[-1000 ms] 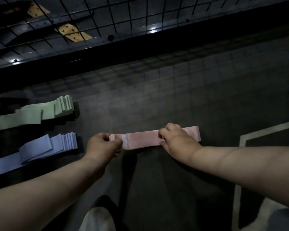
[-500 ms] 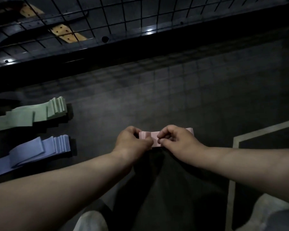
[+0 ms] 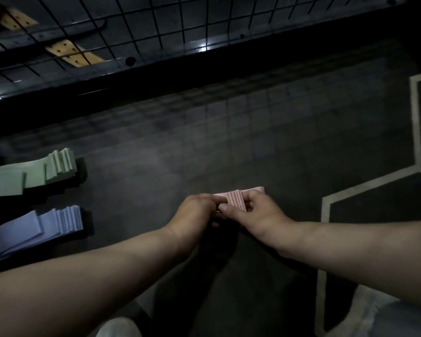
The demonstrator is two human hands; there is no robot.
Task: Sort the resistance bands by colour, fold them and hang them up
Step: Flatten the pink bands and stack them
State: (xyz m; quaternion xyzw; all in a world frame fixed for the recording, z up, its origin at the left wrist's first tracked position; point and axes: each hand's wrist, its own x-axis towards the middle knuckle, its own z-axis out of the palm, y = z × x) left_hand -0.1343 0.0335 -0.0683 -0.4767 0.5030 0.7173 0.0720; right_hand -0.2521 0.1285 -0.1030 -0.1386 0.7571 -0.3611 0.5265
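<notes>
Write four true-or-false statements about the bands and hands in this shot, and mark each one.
1. Both the left hand and the right hand grip the pink bundle. True.
2. The green stack lies nearer the person than the blue stack. False: the blue one is nearer.
3. The pink bundle is stretched out long. False: it is folded short between the hands.
4. Both stacks lie left of the hands. True.

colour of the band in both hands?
Pink band, pinched by left hand and right hand; head view.
</notes>
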